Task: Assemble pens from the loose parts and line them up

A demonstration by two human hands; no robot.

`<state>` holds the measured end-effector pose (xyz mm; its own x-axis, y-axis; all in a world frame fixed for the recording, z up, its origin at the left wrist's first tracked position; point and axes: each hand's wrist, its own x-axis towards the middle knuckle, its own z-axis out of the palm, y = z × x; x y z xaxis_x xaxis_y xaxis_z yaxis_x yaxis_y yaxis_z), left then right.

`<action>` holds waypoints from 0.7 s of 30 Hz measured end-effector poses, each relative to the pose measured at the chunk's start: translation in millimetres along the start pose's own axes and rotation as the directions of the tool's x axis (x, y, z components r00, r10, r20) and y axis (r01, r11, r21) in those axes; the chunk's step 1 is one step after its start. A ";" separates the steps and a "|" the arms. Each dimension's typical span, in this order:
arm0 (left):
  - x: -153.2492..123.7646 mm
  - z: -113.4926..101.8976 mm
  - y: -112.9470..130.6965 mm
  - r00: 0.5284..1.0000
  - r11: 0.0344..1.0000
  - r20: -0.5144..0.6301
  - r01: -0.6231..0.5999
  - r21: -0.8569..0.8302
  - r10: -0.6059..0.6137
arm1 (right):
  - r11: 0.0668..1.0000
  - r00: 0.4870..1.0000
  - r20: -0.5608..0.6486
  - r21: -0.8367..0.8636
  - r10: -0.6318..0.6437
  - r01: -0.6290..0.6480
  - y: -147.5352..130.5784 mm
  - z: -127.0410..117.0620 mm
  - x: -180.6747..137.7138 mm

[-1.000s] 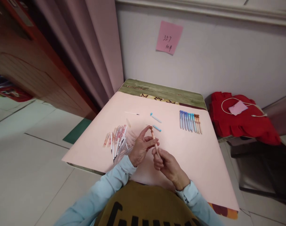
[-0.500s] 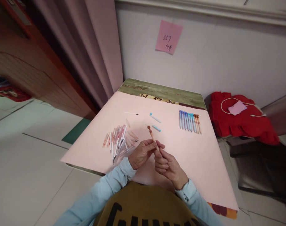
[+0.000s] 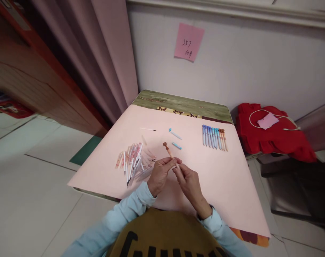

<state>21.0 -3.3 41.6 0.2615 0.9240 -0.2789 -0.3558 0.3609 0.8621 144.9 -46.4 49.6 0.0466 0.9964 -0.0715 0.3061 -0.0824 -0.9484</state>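
Note:
A pen (image 3: 168,150) with a brown figure on its top end slants between my two hands above the pink sheet. My left hand (image 3: 161,173) pinches its middle. The fingers of my right hand (image 3: 188,182) are closed around its lower end, which they partly hide. Just beyond lie a blue pen cap piece (image 3: 176,145) and a light blue pen barrel (image 3: 175,134) with a blue top. Left of my left hand is a pile of white refills (image 3: 135,164) and pinkish pen barrels (image 3: 121,159). Farther back, a single refill (image 3: 148,129) lies apart.
A row of pens (image 3: 214,137), blue through brown, lies at the back right. The pink sheet (image 3: 221,192) covers most of the table. To the right is a red cloth (image 3: 277,139) with a white cord; a wall with a pink note (image 3: 189,42) stands behind.
The pen has tilted further to the left. My right hand has turned, its fingers now further along the pen's lower end, while my left hand still pinches the middle.

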 end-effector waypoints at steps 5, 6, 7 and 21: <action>2.1 -4.0 12.9 1.000 1.000 0.012 -0.022 0.015 0.022 | 0.996 0.995 0.076 0.054 0.066 -0.070 4.9 -1.6 -2.5; 2.9 -5.4 17.1 0.997 0.997 -0.005 -0.071 0.016 0.071 | 0.997 0.995 0.070 0.039 0.068 -0.071 5.6 -2.1 -2.7; 3.8 -6.8 21.3 0.992 0.992 -0.016 -0.123 0.025 0.123 | 0.997 0.996 0.065 0.013 0.069 -0.070 6.2 -2.6 -2.7; 12.1 -13.2 28.8 0.982 0.981 -0.019 -0.185 0.058 0.187 | 0.993 0.999 0.045 -0.115 0.010 -0.004 1.1 -6.0 4.0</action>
<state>2.1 20.0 57.4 0.1734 0.9774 -0.1212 -0.3455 0.1757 0.9218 151.1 -42.6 50.1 0.0067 0.9955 -0.0943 0.4135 -0.0887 -0.9062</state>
